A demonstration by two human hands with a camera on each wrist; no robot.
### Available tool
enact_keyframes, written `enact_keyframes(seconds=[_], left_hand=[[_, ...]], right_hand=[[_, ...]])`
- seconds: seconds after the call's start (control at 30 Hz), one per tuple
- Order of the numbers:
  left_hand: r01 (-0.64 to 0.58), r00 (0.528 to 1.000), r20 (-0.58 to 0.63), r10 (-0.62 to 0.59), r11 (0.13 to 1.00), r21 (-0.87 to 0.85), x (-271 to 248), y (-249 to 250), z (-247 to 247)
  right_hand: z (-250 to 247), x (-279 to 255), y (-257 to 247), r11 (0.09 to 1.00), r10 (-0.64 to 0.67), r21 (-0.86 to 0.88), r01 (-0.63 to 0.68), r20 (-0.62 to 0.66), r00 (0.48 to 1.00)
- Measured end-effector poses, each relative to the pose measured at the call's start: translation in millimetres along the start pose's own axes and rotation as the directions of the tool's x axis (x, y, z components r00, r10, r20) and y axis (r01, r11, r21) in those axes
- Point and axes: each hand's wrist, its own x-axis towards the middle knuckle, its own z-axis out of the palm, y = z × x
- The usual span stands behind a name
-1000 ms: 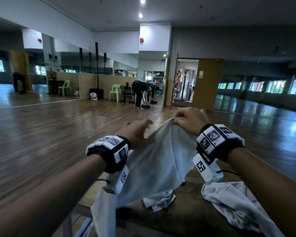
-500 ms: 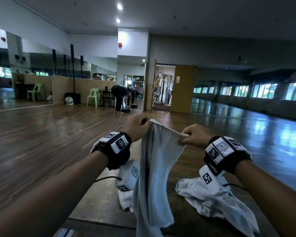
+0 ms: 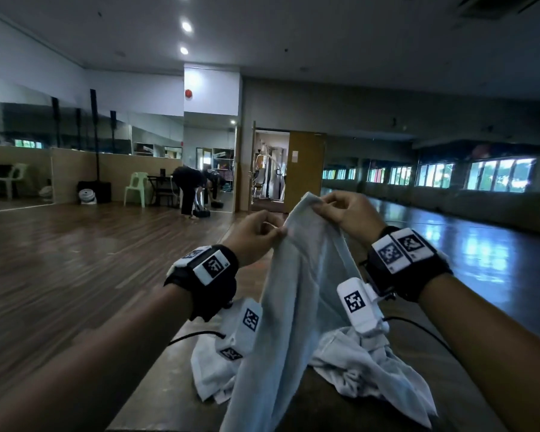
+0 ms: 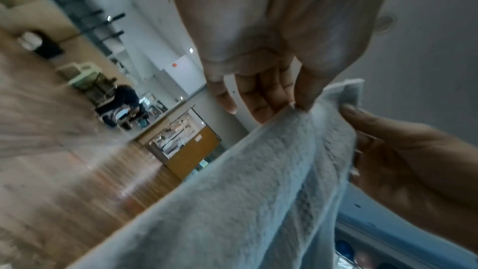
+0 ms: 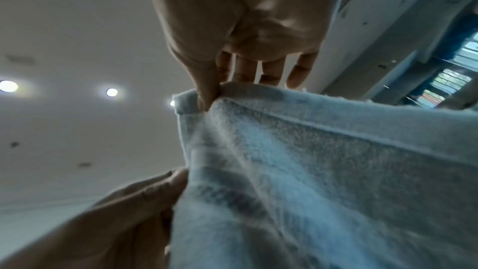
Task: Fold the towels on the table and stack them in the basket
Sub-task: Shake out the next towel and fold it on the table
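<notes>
White terry towel [image 3: 296, 307] hangs above the worktop [image 3: 175, 385], held up by both hands: left hand [image 3: 256, 235] fingers pinch its edge, right hand [image 3: 346, 210] fingers pinch its top corner. Two crumpled towels [image 3: 371, 366] lie beneath.

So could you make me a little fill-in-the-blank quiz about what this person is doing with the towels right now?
1. Both hands hold one pale towel by its ____ edge.
2. The right hand pinches the towel at its ____.
3. The left hand grips the towel ____ down than the right hand.
4. Two more towels lie crumpled on the ____.

Missing words: top; corner; lower; table
</notes>
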Motion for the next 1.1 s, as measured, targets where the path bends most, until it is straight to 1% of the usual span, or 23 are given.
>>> enact_keyframes(seconds=[0.03,0.1,0.2,0.27,0.33,0.37,0.4,0.47,0.53,0.6,0.67,0.7,0.77,0.83,0.87,0.97,1.03,1.1], left_hand=[[0.018,1.000,0.023,-0.016,0.998,-0.062,-3,4,5],[-0.006,1.000,0.022,0.009,0.994,-0.107,-7,6,10],[-0.096,0.993,-0.072,0.089,0.990,-0.101,-8,3,8],[-0.119,0.983,-0.143,0.112,0.992,-0.039,-6,3,4],[-0.104,0.974,-0.202,0.102,0.995,0.000,-4,3,0],[-0.099,0.970,-0.222,0.101,0.995,0.019,-2,3,-2],[-0.101,0.967,-0.232,0.107,0.994,0.034,-1,3,-3],[-0.100,0.971,-0.212,0.114,0.992,0.075,2,2,-4],[-0.077,0.983,-0.156,0.096,0.990,0.122,5,-1,-3],[-0.062,0.994,-0.081,0.073,0.990,0.129,5,-5,-4],[-0.074,0.996,-0.033,0.078,0.990,0.124,3,-6,-8],[-0.087,0.995,-0.029,0.091,0.990,0.107,3,-6,-9],[-0.113,0.990,-0.076,0.121,0.988,0.109,4,-5,-12],[-0.134,0.971,-0.167,0.169,0.970,0.202,7,-2,-16],[-0.149,0.961,-0.192,0.197,0.959,0.240,8,-1,-19],[-0.182,0.948,-0.198,0.249,0.935,0.304,11,2,-31],[-0.180,0.941,-0.219,0.260,0.927,0.328,13,6,-39],[-0.178,0.929,-0.250,0.272,0.923,0.341,14,11,-50]], right_hand=[[2,0,-3,0.998,-0.027,-0.056,0.028,0.018,0.999],[5,0,-5,0.992,-0.044,-0.116,0.047,0.028,0.999],[4,-5,-2,0.996,-0.014,-0.092,0.018,0.034,0.999],[2,-12,7,0.996,0.044,-0.078,-0.034,0.136,0.990],[3,-21,19,0.992,0.112,-0.084,-0.091,0.298,0.948],[5,-26,26,0.990,0.130,-0.090,-0.104,0.356,0.925],[7,-29,32,0.991,0.132,-0.084,-0.108,0.386,0.913],[11,-31,40,0.993,0.115,-0.034,-0.110,0.374,0.920],[13,-29,41,0.996,0.084,0.014,-0.092,0.304,0.949],[13,-23,37,0.998,0.045,0.026,-0.052,0.229,0.972],[15,-16,32,0.999,0.014,0.032,-0.020,0.198,0.980],[17,-13,30,0.999,0.008,0.037,-0.015,0.192,0.981],[21,-7,24,0.999,0.001,0.043,-0.010,0.189,0.982],[25,-3,20,0.998,-0.011,0.061,-0.002,0.218,0.976],[26,-2,18,0.997,-0.012,0.080,-0.008,0.242,0.970],[26,-3,20,0.995,-0.022,0.102,-0.012,0.329,0.944],[21,-4,27,0.999,-0.013,0.054,-0.007,0.365,0.931],[11,-6,35,1.000,0.022,-0.023,-0.014,0.376,0.926]])
